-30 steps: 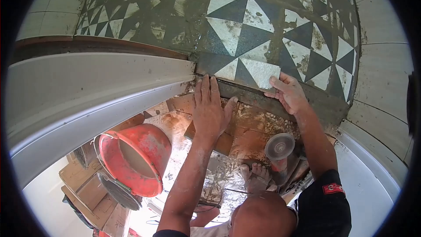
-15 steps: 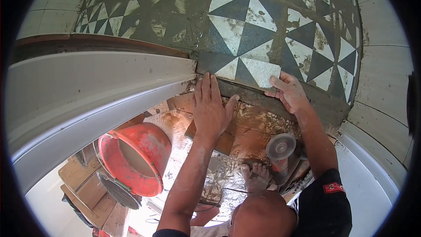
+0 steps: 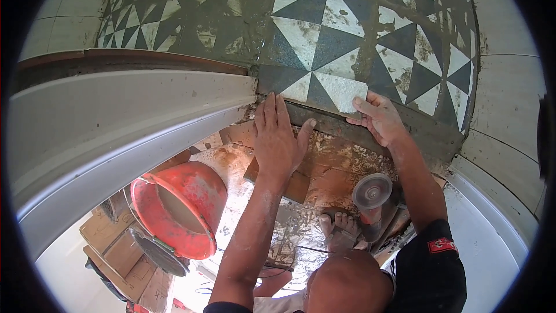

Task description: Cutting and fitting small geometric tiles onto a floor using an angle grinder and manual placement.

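Observation:
A cut strip of black-and-white patterned tile (image 3: 339, 88) lies at the near edge of the tiled floor, against the full tiles. My right hand (image 3: 379, 117) pinches its right-hand corner, thumb on top and fingers curled beneath. My left hand (image 3: 277, 142) is open, its fingers stretched forward and their tips touching the strip's near edge by the door frame. The thumb stands apart to the right. Wet grey mortar (image 3: 341, 132) shows along the strip's near side. Beyond it, the patterned floor tiles (image 3: 315, 23) are smeared with grey slurry.
On the left, a red bucket (image 3: 217, 197) holds greyish liquid below a white door frame (image 3: 139, 104). An angle grinder (image 3: 372, 191) stands near my bare foot (image 3: 341, 232). A brown tile piece (image 3: 296, 186) lies under my left wrist. Cardboard (image 3: 107, 237) lies at lower left.
The view has shifted slightly. Both hands keep nearly the same places, the right one still pinching the tile strip's corner.

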`<state>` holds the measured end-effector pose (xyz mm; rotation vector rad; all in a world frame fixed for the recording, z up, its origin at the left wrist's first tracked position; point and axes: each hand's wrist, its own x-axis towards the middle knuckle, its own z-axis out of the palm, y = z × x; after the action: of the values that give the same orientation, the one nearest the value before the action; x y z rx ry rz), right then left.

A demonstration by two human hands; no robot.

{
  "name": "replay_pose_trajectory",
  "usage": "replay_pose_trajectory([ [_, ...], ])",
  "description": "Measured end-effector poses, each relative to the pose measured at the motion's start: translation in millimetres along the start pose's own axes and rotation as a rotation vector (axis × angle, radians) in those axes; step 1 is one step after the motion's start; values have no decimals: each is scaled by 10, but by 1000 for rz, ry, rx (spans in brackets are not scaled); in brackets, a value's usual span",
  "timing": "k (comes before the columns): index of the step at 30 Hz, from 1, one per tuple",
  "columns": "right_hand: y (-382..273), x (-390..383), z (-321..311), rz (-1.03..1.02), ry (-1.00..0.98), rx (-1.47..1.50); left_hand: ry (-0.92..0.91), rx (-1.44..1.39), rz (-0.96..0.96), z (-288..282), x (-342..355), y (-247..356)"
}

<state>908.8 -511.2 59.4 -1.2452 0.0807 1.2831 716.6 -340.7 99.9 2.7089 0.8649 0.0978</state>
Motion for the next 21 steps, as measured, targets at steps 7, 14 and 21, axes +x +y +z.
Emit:
replay_pose_trajectory([
  [7, 0, 52, 5, 18, -21, 5, 11, 3, -1, -6, 11, -13],
  [14, -25, 90, -23, 38, -34, -29, 20, 10, -17, 13, 23, 8],
  [21, -77, 71, -22, 54, -49, -75, 17, 11, -52, -21, 80, 58],
])
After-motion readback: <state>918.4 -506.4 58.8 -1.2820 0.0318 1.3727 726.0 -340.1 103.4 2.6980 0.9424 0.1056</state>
